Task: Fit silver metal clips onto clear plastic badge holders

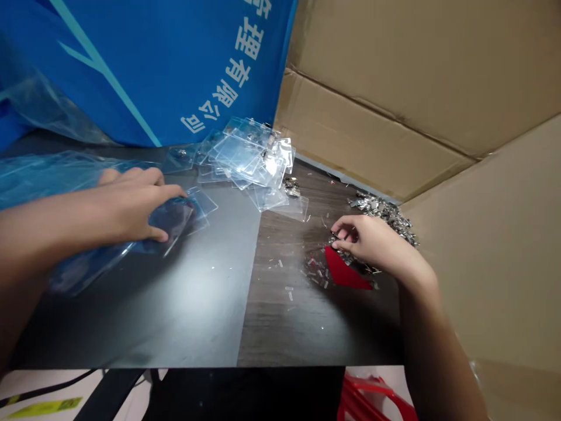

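Left hand (129,204) grasps a clear badge holder (175,219) at centre left; right hand (368,242) curls over metal clips (381,211) at centre right, its grip unclear; blue banner (153,70) at upper left reads 有限公司 sideways in white.

Upper left of the frame, a blue printed sheet (175,58) with white Chinese lettering, standing against the back of the counter, with crumpled clear film (39,88) hanging at its left edge. Upper right and down the right side, brown cardboard flaps (394,76) folded at angles. Below, a counter (188,310) split into glossy black on the left and wood grain on the right. Under its front edge, a black frame bar (109,394), a dark cable (44,390), a yellow-green label (44,407) and red plastic loops (368,397).
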The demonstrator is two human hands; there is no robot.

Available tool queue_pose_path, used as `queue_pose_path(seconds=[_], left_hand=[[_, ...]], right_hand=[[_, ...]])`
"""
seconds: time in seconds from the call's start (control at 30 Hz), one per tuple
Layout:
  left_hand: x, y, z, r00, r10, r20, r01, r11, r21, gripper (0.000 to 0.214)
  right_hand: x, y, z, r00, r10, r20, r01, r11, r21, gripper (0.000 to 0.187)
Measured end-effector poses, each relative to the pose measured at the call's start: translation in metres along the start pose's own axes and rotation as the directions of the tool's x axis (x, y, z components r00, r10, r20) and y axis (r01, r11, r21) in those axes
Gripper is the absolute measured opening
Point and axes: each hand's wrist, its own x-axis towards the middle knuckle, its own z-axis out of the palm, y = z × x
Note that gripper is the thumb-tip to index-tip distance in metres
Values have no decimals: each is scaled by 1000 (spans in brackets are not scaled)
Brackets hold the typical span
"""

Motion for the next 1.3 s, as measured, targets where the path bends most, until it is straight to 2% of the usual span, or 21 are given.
queue_pose_path(seconds=[0.1,0.17,0.27,0.43,0.5,0.6,0.7,0.73,0.8,0.9,1.0,1.07,1.3], left_hand=[[2,5,-9,1000,-13,10,13,997,-81,72],[2,11,-19,999,13,46,-6,990,-138,71],[1,15,-30,997,63,41,-52,973,-226,67],[0,0,-34,985,150,82,-102,902,-420,42],[0,-2,-34,969,231,91,-153,844,-514,43],[-3,14,-36,945,319,73,-194,725,-661,50],[-8,49,-33,941,333,61,-152,576,-803,39],[-9,61,-29,940,340,41,-142,497,-856,35],[-11,82,-18,933,360,24,-99,318,-943,30],[-13,103,4,925,377,38,-3,107,-994,27],[-15,113,23,910,411,47,52,-3,-999,28],[-16,118,31,907,418,46,74,-53,-996,29],[-23,127,35,936,353,6,100,-249,-963,36]], right_hand=[[-2,-1,-1,1000,13,-10,-13,1000,9,15],[-2,-3,-1,1000,20,-15,-20,1000,9,9],[-1,-6,5,998,51,-40,-51,999,-3,12],[3,-11,17,991,85,-102,-82,996,36,13],[3,-13,19,991,85,-102,-78,994,74,14],[3,-14,18,990,94,-104,-78,986,151,15],[3,-16,16,987,78,-140,-40,966,257,9],[3,-17,16,986,67,-154,-18,954,298,8],[3,-19,15,985,32,-170,36,922,385,18],[3,-27,17,985,-65,-157,142,823,551,25],[2,-38,25,971,-186,-149,236,662,712,25],[2,-45,33,961,-240,-137,255,576,777,28],[-5,-62,62,942,-337,-4,162,440,883,37]])
